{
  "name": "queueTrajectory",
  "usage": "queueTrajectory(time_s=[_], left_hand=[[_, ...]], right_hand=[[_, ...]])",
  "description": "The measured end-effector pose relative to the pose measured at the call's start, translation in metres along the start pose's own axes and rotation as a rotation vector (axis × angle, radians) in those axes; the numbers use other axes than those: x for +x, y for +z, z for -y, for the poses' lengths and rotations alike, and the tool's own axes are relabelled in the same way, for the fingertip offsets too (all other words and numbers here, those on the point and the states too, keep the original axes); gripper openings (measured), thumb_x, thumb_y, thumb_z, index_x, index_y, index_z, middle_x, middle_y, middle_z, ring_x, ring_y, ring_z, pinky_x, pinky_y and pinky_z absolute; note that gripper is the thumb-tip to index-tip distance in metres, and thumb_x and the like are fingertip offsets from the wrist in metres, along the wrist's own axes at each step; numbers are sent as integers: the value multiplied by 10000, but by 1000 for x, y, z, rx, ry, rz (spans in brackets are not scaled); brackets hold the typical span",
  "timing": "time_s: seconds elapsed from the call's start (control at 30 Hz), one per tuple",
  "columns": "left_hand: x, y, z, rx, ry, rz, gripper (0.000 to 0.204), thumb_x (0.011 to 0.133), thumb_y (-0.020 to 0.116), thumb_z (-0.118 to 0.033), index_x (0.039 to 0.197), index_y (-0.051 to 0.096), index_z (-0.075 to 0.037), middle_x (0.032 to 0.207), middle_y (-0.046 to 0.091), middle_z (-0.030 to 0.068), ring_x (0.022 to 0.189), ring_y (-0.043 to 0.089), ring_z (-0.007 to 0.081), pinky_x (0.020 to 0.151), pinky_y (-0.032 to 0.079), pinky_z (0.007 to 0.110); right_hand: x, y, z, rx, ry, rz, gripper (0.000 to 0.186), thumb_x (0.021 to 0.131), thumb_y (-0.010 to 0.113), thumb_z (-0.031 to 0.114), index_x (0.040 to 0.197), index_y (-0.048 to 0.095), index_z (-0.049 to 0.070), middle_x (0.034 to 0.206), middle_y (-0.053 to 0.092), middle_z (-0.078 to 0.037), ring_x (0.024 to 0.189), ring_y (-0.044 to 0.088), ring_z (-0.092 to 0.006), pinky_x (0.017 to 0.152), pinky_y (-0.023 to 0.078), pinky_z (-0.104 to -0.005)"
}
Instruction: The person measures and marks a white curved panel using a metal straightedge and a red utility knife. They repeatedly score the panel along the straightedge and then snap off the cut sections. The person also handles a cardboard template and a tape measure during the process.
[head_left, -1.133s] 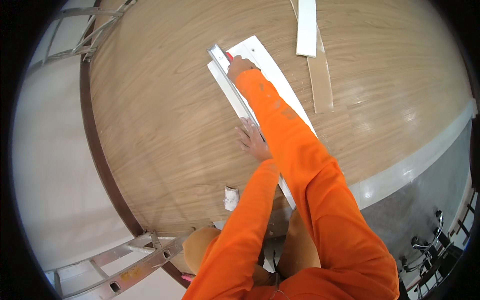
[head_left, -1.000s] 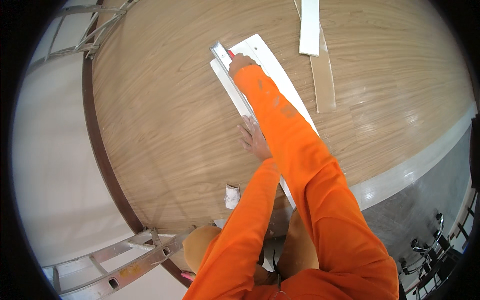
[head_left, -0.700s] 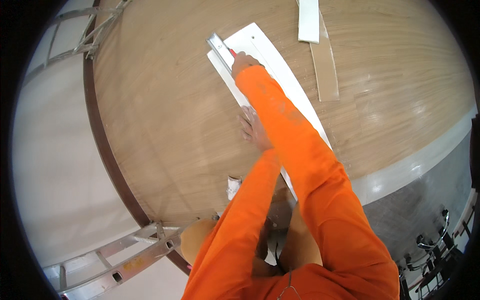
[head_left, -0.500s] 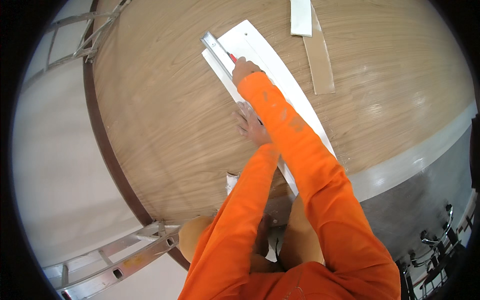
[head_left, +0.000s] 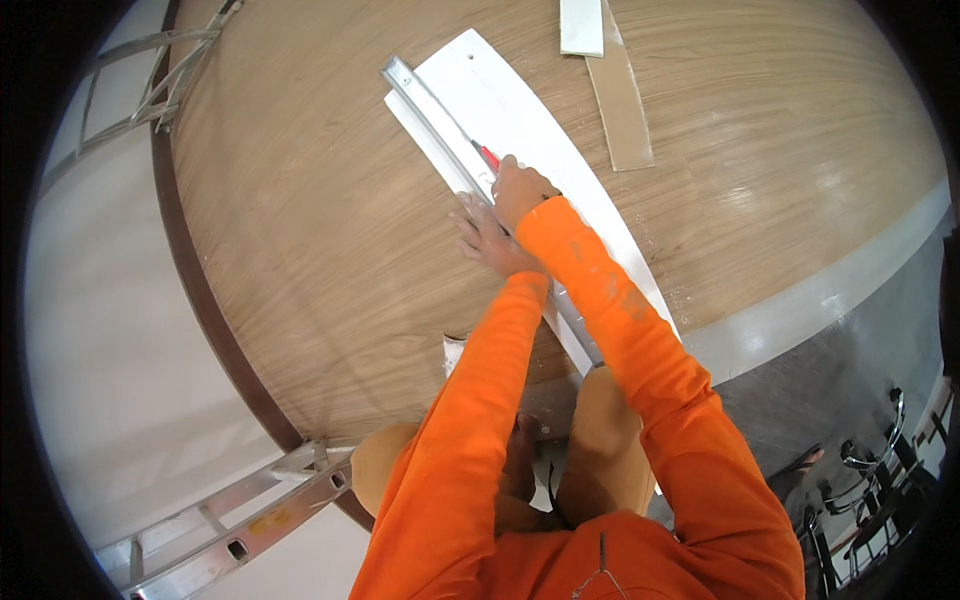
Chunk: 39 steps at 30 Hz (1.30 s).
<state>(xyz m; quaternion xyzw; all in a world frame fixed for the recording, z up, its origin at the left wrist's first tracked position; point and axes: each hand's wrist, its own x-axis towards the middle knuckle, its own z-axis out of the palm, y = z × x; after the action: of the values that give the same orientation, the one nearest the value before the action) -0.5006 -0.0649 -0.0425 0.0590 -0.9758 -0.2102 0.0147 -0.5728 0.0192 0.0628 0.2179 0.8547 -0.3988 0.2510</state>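
A long white board (head_left: 560, 150), probably plasterboard, lies slantwise on the wood-look floor. Along its left side rests a straight metal channel (head_left: 430, 107). My left hand (head_left: 487, 236) presses on the channel with fingers spread over its left edge. Just ahead and to the right, my right hand (head_left: 523, 192) is closed around a red utility knife (head_left: 490, 158). The knife's tip points away from me, down at the board beside the channel's right edge. My right forearm covers part of the board, and most of the knife's handle is hidden in my hand.
A brown strip (head_left: 620, 115) with a white piece (head_left: 582, 28) over its far end lies at the far right. A small white scrap (head_left: 453, 352) sits beside my left forearm. Metal ladders (head_left: 250, 535) stand at the left. Chairs (head_left: 880, 500) are at the lower right.
My right hand has drawn the knife toward me along the channel's edge, closer to my left hand. My left hand stays on the channel. The whole view has shifted slightly.
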Motion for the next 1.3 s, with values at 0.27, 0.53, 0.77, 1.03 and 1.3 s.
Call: queueTrajectory(time_s=[0.27, 0.53, 0.77, 1.03, 1.3], left_hand=[[-4, -17, -12, -174, -44, 85, 861, 967, 568, -562, 1617, 293, -69, 1719, 230, 82, 1596, 98, 360, 1241, 43, 630], [-1, -18, -8, -172, -80, -47, 564, 1083, 359, -325, 1585, 382, -69, 1710, 261, 84, 1577, 164, 397, 1226, 78, 646], [1, -19, -19, -163, -65, -27, 547, 1093, 310, -300, 1574, 392, -53, 1703, 265, 116, 1577, 157, 402, 1238, 72, 629], [-1, -19, -20, -162, -29, -45, 522, 1081, 360, -275, 1569, 420, -99, 1702, 273, 103, 1584, 128, 393, 1242, 55, 626], [-3, -16, -5, -169, -4, 44, 542, 1047, 441, -341, 1569, 437, -193, 1706, 288, 10, 1585, 86, 425, 1213, -5, 689]], right_hand=[[-14, 3, -14, 18, -29, -32, 266, 1012, 557, 232, 1142, 528, 1, 1010, 724, -259, 961, 725, -428, 835, 581, -522], [-110, 25, -78, -45, 26, 19, 231, 1001, 529, 198, 1093, 501, -12, 908, 707, -295, 891, 693, -498, 788, 552, -561], [-116, 29, -96, -26, 0, -43, 207, 1009, 506, 186, 1083, 516, -6, 871, 694, -308, 848, 690, -487, 761, 542, -559], [-27, -3, -53, 112, -145, -120, 289, 979, 574, 173, 1208, 530, 3, 857, 699, -297, 825, 694, -486, 745, 545, -563], [19, 0, -1, -42, -235, -13, 568, 977, 576, 126, 1500, 356, 125, 983, 719, -266, 935, 707, -465, 838, 565, -546]])
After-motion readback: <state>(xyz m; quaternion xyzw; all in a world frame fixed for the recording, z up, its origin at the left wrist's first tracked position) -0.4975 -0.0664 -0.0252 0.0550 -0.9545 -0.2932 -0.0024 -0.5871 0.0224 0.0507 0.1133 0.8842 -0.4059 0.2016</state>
